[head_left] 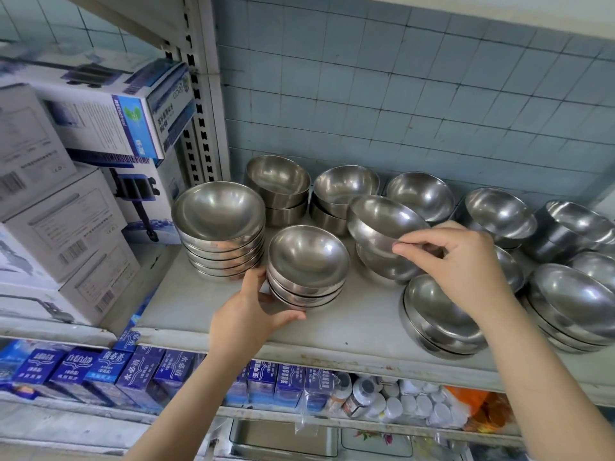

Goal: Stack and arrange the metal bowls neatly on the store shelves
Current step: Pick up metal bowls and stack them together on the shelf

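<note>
Several stacks of shiny metal bowls stand on the grey shelf (206,304). My left hand (253,311) grips the left side and base of a short stack of three bowls (307,264) near the shelf's front. My right hand (456,261) pinches the rim of a tilted bowl (379,217) that sits on another small stack in the middle. A taller stack (218,211) stands at the left. Further stacks line the back wall (279,176) and fill the right side (572,304), some leaning.
White and blue cardboard boxes (66,207) are piled on the neighbouring shelf at the left, past a perforated upright post (199,104). Below are blue cartons (133,374) and white bottles (416,404). A tiled wall closes the back.
</note>
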Demonstrator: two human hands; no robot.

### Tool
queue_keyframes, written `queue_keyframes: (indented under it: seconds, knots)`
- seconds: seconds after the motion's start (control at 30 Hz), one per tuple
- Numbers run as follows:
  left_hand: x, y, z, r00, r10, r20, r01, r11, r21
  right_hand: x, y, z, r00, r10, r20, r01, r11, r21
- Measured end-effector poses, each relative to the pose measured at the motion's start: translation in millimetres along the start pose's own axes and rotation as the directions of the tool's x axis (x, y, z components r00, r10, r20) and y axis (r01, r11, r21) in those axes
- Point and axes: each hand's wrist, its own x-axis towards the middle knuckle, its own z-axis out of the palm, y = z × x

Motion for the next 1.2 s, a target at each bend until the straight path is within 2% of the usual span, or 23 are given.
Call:
queue_keyframes:
  seconds: [0.13,0.2,0.57,0.9,0.97,1.03,1.13,1.2]
  knots:
    - [0,0,0,1.000,-0.007,0.003,0.007,1.000,-0.007,-1,-31,21,0.982,-0.191,0.003,0.191,0.982,0.005]
    - [0,0,0,1.000,-0.005,0.004,0.005,1.000,-0.005,-4,-38,38,0.971,-0.238,0.029,0.238,0.971,-0.014]
    - [-1,-1,0,1.000,0.022,0.001,-0.022,1.000,-0.008,-16,-32,74,0.956,-0.266,0.126,0.265,0.964,0.027]
    - [0,-1,1,0.999,0.029,-0.023,-0.029,1.000,0.010,-11,-24,66,0.948,-0.235,0.214,0.227,0.972,0.064]
    - [0,-1,1,0.999,0.031,-0.023,-0.030,0.999,0.017,-5,-16,48,0.971,-0.131,0.200,0.116,0.990,0.082]
    - [-1,-1,1,0.999,0.032,-0.030,-0.031,0.999,0.017,3,0,27,0.968,0.057,0.246,-0.070,0.997,0.044]
    - [-1,-1,0,0.998,0.040,-0.041,-0.040,0.999,0.022,14,31,10,0.851,0.283,0.442,-0.214,0.956,-0.199]
    - [0,-1,0,0.998,0.048,-0.045,-0.047,0.999,0.026,19,44,9,0.764,0.360,0.535,-0.252,0.930,-0.267]
